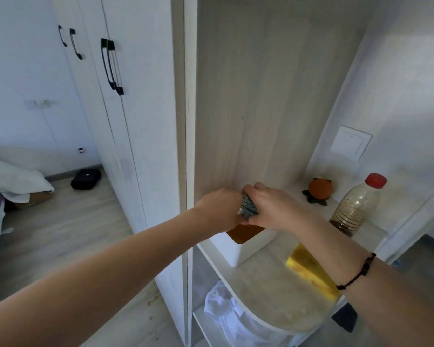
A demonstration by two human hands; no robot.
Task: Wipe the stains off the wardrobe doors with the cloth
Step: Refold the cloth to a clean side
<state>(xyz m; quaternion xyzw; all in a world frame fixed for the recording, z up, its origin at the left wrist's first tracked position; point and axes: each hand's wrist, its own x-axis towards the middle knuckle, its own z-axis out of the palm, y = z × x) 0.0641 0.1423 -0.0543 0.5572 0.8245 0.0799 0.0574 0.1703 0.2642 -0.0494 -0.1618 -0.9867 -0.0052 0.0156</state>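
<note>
**Cloth position.** The cloth [247,209] is bunched between both hands, above the white box [238,249] on the shelf [261,284]. Its visible part runs roughly 12 to 6 o'clock.

**Finger state.** The left hand [218,211] has its fingers curled onto the cloth from 9 o'clock. The right hand [268,209] clamps it from 3 o'clock, fingers wrapped over the top.

**Governing relation.** The doors [135,121] lie at 9 to 10 o'clock from the cloth, well apart from it. The left hand is on the near side. Brown specks [152,300] show at 7 o'clock, near the foot of the nearest door. Whether they sit on door or floor cannot be determined.

**Judgement.** No wiping contact yet; the cloth must travel toward 9 o'clock.
</note>
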